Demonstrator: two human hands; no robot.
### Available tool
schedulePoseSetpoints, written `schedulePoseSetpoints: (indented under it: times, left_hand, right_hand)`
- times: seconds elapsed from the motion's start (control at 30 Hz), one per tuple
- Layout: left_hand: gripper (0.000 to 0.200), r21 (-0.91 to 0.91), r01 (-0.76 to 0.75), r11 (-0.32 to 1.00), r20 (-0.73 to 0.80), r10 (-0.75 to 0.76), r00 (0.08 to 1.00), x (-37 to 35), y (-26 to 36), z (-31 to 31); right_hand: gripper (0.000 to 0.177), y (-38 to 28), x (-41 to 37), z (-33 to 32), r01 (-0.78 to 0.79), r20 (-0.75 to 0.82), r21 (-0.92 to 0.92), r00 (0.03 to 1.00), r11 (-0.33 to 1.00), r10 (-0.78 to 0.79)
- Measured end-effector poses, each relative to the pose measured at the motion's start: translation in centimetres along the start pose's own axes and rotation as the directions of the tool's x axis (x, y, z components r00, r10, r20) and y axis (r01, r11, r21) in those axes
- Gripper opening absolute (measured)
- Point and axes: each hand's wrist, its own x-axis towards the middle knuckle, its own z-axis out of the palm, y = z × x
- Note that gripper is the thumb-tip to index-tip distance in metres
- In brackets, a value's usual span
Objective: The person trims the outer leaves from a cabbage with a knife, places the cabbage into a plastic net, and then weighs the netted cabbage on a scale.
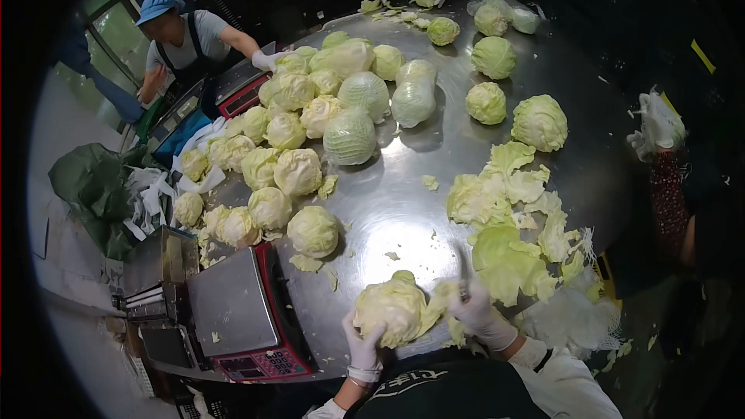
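Observation:
In front of me, a pale green cabbage (pixel 392 310) rests close to the table's near edge. My left hand (pixel 363 349), in a white glove, is curled against its lower left side and grips it. On the other side, my gloved right hand (pixel 483 316) is closed on a loose cabbage leaf (pixel 444 299), beside the head. A small dark, shiny thing shows at those fingers, too blurred to name. Stripped outer leaves (pixel 504 260) lie in a heap just beyond my right hand. A trimmed cabbage (pixel 313 231) sits farther off to the left.
Many cabbages (pixel 297 172) crowd the left of the metal table (pixel 388 217), some in netting or film. A red scale (pixel 237 302) stands at the near left. White netting (pixel 570 318) lies at right. Co-workers' gloved hands (pixel 268 60) show at left, far side and right.

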Motion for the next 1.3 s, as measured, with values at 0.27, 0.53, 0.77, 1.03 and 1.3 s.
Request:
schedulePoseSetpoints:
  times: [0.27, 0.53, 0.77, 1.03, 1.3]
  left_hand:
    - [0.09, 0.181, -0.296, 0.938, 0.279, 0.239, 0.93, 1.3, 0.6, 1.3]
    - [0.101, 0.574, -0.679, 0.457, 0.675, 0.206, 0.709, 2.2, 3.7, 1.0]
    - [0.107, 0.731, -0.54, 0.416, 0.483, 0.244, 0.841, 0.7, 3.2, 3.2]
    - [0.099, 0.778, -0.578, 0.246, 0.496, 0.324, 0.806, 0.0, 3.8, 4.6]
    - [0.101, 0.544, -0.292, 0.787, 0.402, 0.061, 0.914, 3.0, 5.8, -4.7]
  right_hand:
    - [0.053, -3.5, 3.5, -6.6, -0.227, -0.197, 0.012, 0.954, 0.974, 0.225]
    - [0.053, -4.0, 3.4, -1.6, -0.172, 0.444, -0.227, 0.858, 0.959, 0.259]
    - [0.044, -5.5, 3.3, -1.5, -0.17, 0.509, -0.174, 0.828, 0.97, 0.236]
    - [0.034, -5.0, 2.4, -0.9, -0.053, 0.231, -0.321, 0.964, 0.946, 0.133]
    - [0.039, 1.3, 0.6, -7.4, -0.249, 0.088, -0.26, 0.956, 0.933, 0.279]
